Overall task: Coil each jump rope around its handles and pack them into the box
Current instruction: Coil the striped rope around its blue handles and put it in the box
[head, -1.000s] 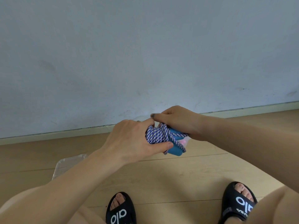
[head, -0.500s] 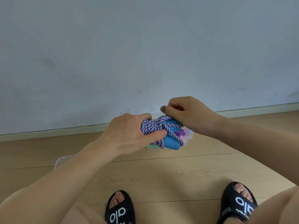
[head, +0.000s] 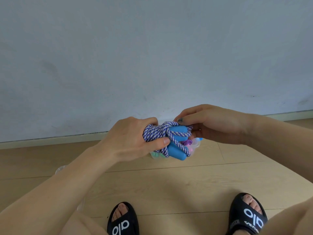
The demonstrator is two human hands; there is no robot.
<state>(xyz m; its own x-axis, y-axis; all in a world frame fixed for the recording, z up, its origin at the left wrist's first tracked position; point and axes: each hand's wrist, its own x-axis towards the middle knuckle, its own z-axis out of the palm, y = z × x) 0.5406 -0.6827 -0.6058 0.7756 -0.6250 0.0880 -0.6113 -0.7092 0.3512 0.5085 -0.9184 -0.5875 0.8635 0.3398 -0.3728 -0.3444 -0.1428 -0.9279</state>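
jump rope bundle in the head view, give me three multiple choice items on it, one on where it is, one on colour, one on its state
1. Where is the jump rope?
A. held above the clear box
B. lying on the floor by a sandal
C. hanging on the wall

2. What colour are its handles?
A. red
B. blue
C. black

3. What state is the rope in?
A. stretched out straight
B. wound around the handles
C. cut in two

Answers:
1 A, the left hand and right hand hold it over the box.
2 B, blue shows between the loops.
3 B, loops cross the paired handles.
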